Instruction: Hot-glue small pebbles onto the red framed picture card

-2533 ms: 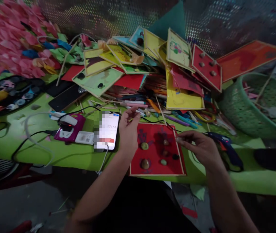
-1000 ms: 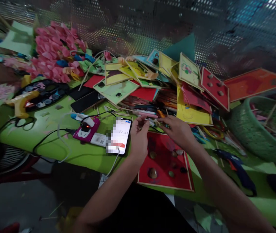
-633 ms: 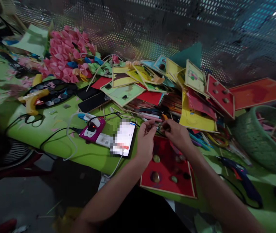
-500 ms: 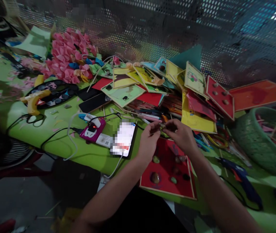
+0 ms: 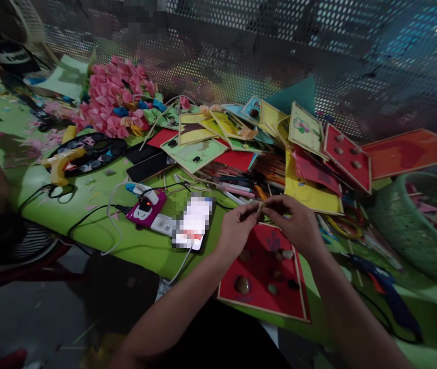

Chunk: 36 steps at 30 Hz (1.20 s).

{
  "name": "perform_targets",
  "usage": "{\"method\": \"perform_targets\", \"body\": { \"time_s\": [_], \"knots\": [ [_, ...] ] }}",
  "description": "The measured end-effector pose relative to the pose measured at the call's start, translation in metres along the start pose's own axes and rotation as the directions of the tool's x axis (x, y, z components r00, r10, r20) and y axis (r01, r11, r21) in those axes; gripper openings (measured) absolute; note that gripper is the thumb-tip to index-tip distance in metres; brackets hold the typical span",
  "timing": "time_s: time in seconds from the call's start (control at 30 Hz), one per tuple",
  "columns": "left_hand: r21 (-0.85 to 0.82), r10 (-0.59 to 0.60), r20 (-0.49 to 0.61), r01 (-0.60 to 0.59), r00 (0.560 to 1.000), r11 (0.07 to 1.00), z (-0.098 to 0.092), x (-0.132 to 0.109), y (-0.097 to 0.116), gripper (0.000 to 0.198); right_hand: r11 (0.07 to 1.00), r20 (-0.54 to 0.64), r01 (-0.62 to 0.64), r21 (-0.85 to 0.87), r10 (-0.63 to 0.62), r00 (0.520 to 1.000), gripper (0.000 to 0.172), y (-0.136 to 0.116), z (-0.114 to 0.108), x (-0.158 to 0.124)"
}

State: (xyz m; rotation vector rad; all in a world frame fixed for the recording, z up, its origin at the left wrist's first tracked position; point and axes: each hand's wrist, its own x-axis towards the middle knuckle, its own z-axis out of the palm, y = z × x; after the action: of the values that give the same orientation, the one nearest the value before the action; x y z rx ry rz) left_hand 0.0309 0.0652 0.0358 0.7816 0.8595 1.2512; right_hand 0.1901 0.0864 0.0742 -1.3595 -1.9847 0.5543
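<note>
Over the top edge of a red card (image 5: 257,302), my left hand (image 5: 237,228) and my right hand (image 5: 299,225) meet at the fingertips. Both pinch one small tan piece (image 5: 260,206), too small to name and partly covered by the fingers. Pale thin strips frame the card's edges. Several pebbles lie on it, among them a large brown pebble (image 5: 242,284), a green pebble (image 5: 273,289) and a whitish pebble (image 5: 287,254). My left hand and wrist cover part of the card's left side.
A lit phone (image 5: 193,225) and purple power strip (image 5: 147,210) lie left. Framed cards (image 5: 195,154) and pens (image 5: 237,189) are piled behind. A blue glue gun (image 5: 388,292) and green basket (image 5: 406,225) stand right. Yellow glue gun (image 5: 62,164) and pink paper (image 5: 114,92) lie farther left.
My hands have shifted slightly right and down, and the tan piece between the fingertips shows more plainly. A pebble at the card's left is now mostly shaded by my left hand.
</note>
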Motion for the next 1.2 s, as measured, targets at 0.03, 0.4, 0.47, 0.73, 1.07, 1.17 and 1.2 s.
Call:
{"method": "perform_targets", "body": {
  "time_s": [0.03, 0.4, 0.47, 0.73, 1.07, 1.17, 1.2],
  "knots": [
    [0.015, 0.011, -0.012, -0.011, 1.000, 1.000, 0.000, 0.000, 0.001, 0.026, 0.996, 0.038, 0.010, -0.091, -0.006, 0.999, 0.020, 0.000, -0.001, 0.000],
    [0.287, 0.126, -0.057, -0.104, 0.990, 0.952, 0.006, -0.006, 0.012, 0.019, 0.714, 0.279, 0.280, -0.642, -0.122, 0.952, 0.030, -0.001, 0.005, -0.005],
    [0.302, 0.129, -0.048, -0.109, 0.990, 0.947, 0.005, -0.006, 0.010, 0.019, 0.687, 0.278, 0.288, -0.667, -0.128, 0.952, 0.029, -0.002, 0.005, -0.006],
    [0.317, 0.116, -0.068, -0.089, 0.991, 0.944, 0.004, -0.005, 0.006, 0.017, 0.649, 0.247, 0.278, -0.708, -0.142, 0.959, 0.026, -0.011, 0.009, -0.004],
    [0.200, 0.059, -0.077, -0.042, 0.995, 0.979, 0.000, 0.000, -0.005, 0.022, 0.772, 0.228, 0.254, -0.582, -0.144, 0.963, 0.023, -0.001, 0.007, -0.002],
    [0.185, 0.077, -0.093, -0.059, 0.993, 0.981, -0.002, 0.002, -0.007, 0.023, 0.810, 0.248, 0.257, -0.527, -0.143, 0.958, 0.027, -0.001, 0.005, -0.001],
    [0.200, 0.086, -0.099, -0.065, 0.991, 0.978, -0.001, 0.001, -0.006, 0.023, 0.813, 0.255, 0.258, -0.521, -0.141, 0.957, 0.027, 0.000, 0.005, -0.001]
  ]
}}
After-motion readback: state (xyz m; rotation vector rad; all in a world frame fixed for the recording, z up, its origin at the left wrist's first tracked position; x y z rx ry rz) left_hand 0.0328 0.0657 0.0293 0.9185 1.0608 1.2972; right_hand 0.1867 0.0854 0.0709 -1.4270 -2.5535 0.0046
